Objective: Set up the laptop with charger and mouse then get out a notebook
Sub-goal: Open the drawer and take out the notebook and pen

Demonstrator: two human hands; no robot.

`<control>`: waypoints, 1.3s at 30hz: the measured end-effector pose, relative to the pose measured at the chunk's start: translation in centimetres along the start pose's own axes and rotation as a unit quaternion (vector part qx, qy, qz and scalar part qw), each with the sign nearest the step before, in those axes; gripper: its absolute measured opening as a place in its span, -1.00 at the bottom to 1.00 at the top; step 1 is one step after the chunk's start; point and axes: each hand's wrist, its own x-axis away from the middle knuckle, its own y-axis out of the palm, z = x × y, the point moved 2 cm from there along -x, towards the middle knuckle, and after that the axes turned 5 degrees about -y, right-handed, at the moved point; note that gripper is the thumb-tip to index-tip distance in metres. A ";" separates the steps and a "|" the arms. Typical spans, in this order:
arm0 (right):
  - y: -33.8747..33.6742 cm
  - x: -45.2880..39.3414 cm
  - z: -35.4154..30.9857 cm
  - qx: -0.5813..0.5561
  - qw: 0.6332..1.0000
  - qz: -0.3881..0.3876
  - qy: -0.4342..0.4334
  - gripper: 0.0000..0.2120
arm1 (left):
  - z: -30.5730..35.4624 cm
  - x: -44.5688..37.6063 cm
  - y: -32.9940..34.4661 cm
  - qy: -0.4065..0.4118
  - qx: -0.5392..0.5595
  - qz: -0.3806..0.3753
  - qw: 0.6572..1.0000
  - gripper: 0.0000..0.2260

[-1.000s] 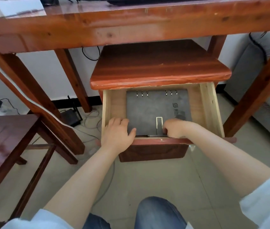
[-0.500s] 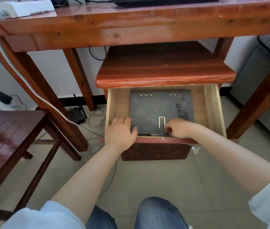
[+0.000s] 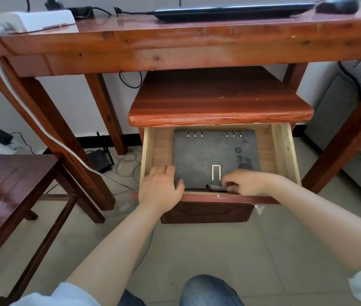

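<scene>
1. our left hand (image 3: 160, 186) rests at the notebook's near left corner, fingers flat on the drawer (image 3: 150, 151) floor and thumb hooked along the cover's near edge; the grip is loose and open, closed on nothing yet.
2. the notebook (image 3: 216, 155) lies flat in the open drawer below the desk (image 3: 175, 47), ring spine at the far side, a metal clasp loop near the front edge. it fills most of the drawer, with only narrow gaps at the sides.
3. we judge it a stiff-covered ring binder of moderate weight, with a matte cover that should not slip. lying flat on the wood, it gives no edge to pinch, so we would lift the near edge first, then hold both near corners.
4. a pen (image 3: 217, 187) lies along the front edge; it may roll off as the notebook tilts.
5. our right hand (image 3: 246, 182) has its fingers curled down at the pen's right end. whether they pinch the pen or the notebook's edge, we cannot tell.
</scene>
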 end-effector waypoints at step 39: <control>-2.4 5.8 2.4 -0.090 0.907 0.405 0.065 -0.89 | 2.1 -3.5 0.1 -0.087 0.251 -0.219 0.939 -0.02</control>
